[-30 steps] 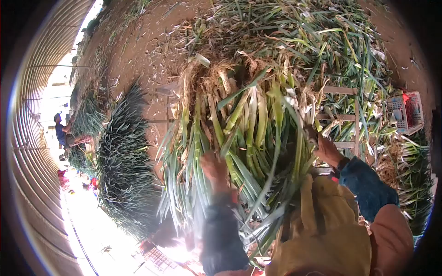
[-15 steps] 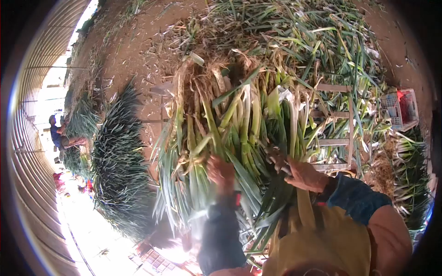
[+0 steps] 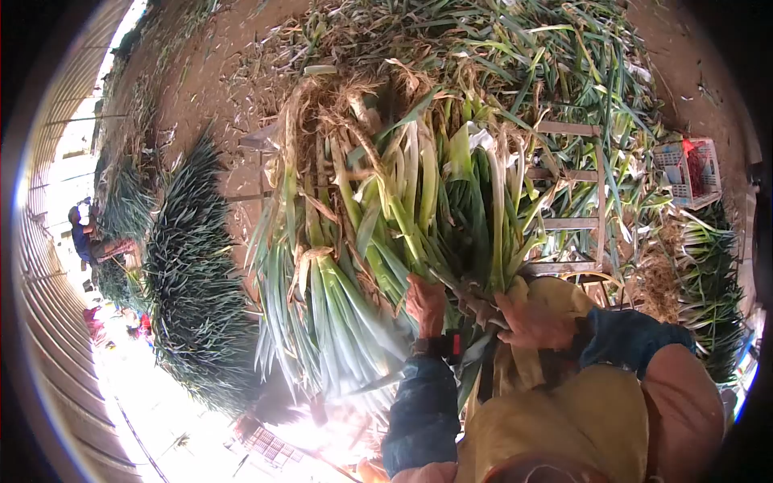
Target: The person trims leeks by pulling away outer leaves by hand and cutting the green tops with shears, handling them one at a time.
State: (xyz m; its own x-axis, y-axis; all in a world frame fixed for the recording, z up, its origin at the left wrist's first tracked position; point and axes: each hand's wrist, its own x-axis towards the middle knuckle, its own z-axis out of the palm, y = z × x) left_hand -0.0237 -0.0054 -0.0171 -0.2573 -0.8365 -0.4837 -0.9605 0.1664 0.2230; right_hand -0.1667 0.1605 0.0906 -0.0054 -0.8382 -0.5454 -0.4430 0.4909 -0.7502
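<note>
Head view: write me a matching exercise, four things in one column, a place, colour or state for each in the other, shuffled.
Things
1. Crate
2. Left hand
3. Apron
4. Other person

Places, colours, states
A. Mustard yellow, at the bottom of the view
B. In a dark top at the far left, near a pile of green leaves
C. Pale and openwork, at the right, with something red in it
D. Beside the right hand, fingers at a green stalk

Right pairs: 1-C, 2-D, 3-A, 4-B
</note>
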